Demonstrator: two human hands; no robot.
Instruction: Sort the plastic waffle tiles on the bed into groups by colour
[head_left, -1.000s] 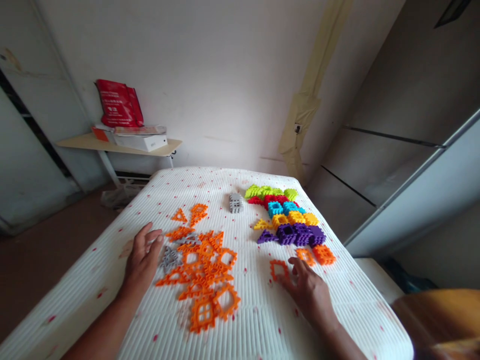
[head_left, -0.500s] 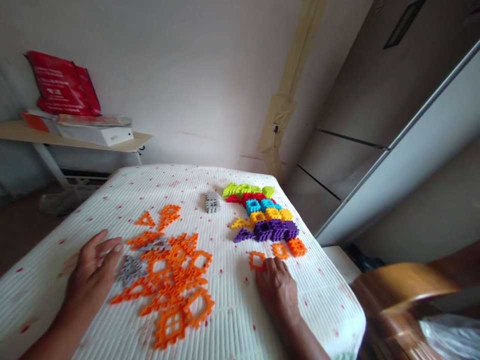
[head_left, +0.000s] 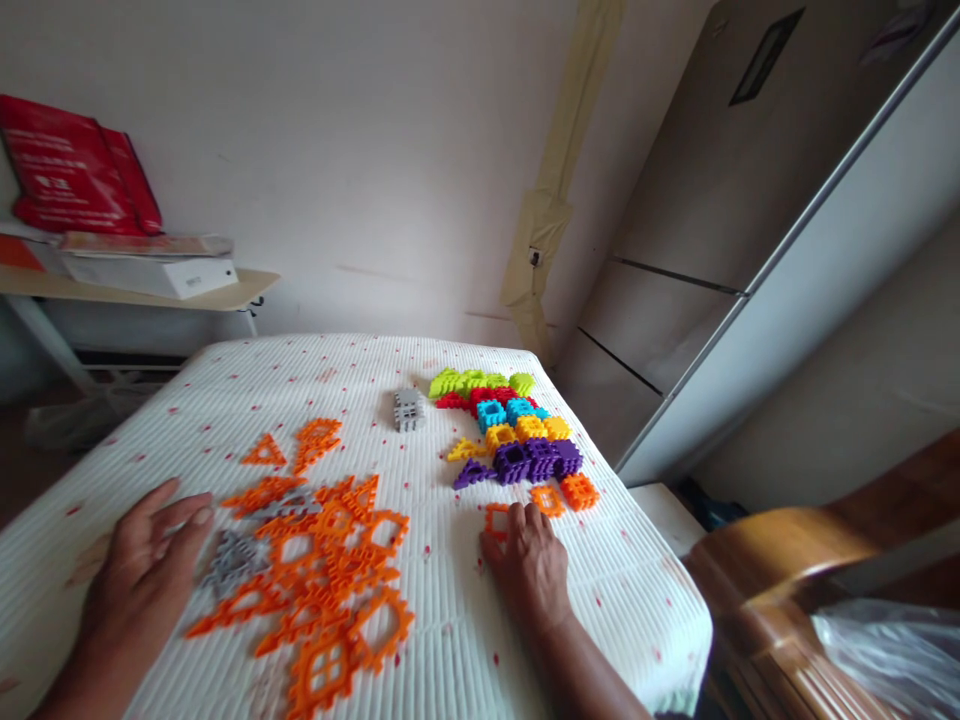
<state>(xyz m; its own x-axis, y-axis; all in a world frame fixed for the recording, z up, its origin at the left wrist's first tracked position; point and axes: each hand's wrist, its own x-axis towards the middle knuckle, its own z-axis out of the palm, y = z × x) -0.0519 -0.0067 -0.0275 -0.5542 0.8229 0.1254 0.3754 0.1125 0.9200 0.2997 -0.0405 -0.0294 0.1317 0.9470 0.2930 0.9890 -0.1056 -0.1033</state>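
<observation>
A pile of flat orange plastic pieces [head_left: 330,570] lies on the white dotted tabletop [head_left: 450,620], with a grey piece [head_left: 229,555] at its left edge. My left hand [head_left: 142,575] rests flat beside the grey piece, fingers spread, holding nothing. My right hand [head_left: 529,560] lies palm down with its fingertips on a single orange piece [head_left: 495,518]. Beyond it stand sorted rows of pieces: orange [head_left: 579,491], purple [head_left: 536,459], yellow [head_left: 525,430], blue [head_left: 499,411], red [head_left: 469,398] and green [head_left: 472,380]. A grey cube [head_left: 407,409] stands alone.
Two loose orange triangles [head_left: 300,447] lie further back. A side table [head_left: 142,290] with a white box and red bag stands at the left wall. A tall cabinet [head_left: 720,220] and a wooden chair back [head_left: 810,570] are on the right, close to the table's edge.
The view has swung right. My right hand has slid the single orange piece to the left, away from the orange row. My left hand stays by the grey piece.
</observation>
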